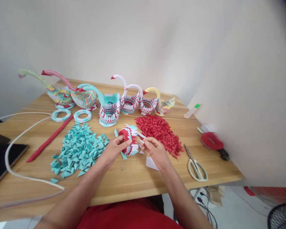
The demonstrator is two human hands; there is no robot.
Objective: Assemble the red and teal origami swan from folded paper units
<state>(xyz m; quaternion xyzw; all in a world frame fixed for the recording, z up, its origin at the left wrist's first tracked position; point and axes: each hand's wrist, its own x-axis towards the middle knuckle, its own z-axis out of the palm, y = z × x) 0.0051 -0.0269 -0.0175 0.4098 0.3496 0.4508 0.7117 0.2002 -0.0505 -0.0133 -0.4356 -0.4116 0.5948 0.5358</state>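
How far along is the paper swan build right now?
Done: six finished swans stand in a row at the back of the table. In hand: the left hand holds a half-built red, white and teal body, while the right hand pinches a white piece at its rim. Left: it has no neck, and big piles of teal pieces and red pieces remain loose.
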